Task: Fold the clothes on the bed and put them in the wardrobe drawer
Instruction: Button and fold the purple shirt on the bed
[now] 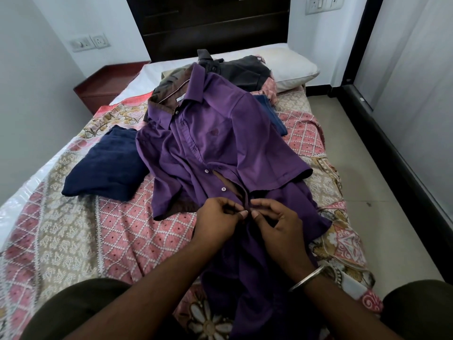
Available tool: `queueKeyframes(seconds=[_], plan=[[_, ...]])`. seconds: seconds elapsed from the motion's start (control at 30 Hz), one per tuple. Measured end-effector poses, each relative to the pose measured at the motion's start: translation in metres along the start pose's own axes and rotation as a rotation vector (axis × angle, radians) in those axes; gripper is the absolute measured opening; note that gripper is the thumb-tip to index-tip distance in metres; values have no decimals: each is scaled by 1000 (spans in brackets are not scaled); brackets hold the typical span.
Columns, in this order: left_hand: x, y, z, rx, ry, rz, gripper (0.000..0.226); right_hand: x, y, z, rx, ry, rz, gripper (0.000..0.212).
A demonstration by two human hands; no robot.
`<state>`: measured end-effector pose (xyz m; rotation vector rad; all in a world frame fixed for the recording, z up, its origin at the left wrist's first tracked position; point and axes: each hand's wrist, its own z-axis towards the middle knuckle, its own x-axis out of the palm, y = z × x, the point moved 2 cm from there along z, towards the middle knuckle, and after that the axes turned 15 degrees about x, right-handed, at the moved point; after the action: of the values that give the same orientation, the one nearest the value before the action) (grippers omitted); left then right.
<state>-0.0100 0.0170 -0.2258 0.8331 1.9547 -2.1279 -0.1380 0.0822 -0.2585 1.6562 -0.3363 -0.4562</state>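
1. A purple button-up shirt (220,133) is laid front-up along the middle of the bed (73,241), with its collar toward the dark headboard (215,23) and its hem toward the viewer.
2. The left hand (215,220) is placed on the shirt's front placket, below the two white buttons that are visible; the fabric edge is pinched between its thumb and curled fingers.
3. The right hand (277,227) is placed just beside the left hand, on the opposite edge of the placket; that edge is likewise pinched between thumb and curled fingers. A metal bangle (308,278) is worn on the right wrist.
4. The thumbs of both hands are nearly touching at the placket. Whether a button is held between them cannot be told.
5. A folded navy garment (107,168) is located on the bed to the left of the shirt, touching its left sleeve.
6. A heap of unfolded clothes (235,69), dark grey and brown, is located beyond the shirt's collar, partly under it.
7. A white pillow (291,67) is located at the headboard end, to the right of the heap.
8. A blue garment edge (272,111) is seen beside the shirt's right shoulder.
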Motion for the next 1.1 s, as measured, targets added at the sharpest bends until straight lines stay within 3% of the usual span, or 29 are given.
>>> queueKeyframes(seconds=[0.37, 0.5, 0.67, 0.87, 1.1], plan=[[2, 3, -1, 16, 13, 22, 17, -1, -5, -2, -3, -45, 55, 21], [5, 6, 1, -15, 50, -98, 21, -1, -5, -4, -41, -43, 30, 18], [5, 8, 4, -69, 9, -221, 10, 1, -3, -7, -123, -38, 1, 15], [9, 13, 4, -46, -21, -213, 12, 1, -11, -1, 21, 4, 107, 23], [8, 16, 7, -56, 8, -189, 14, 2, -16, 3, 88, 45, 69, 21]])
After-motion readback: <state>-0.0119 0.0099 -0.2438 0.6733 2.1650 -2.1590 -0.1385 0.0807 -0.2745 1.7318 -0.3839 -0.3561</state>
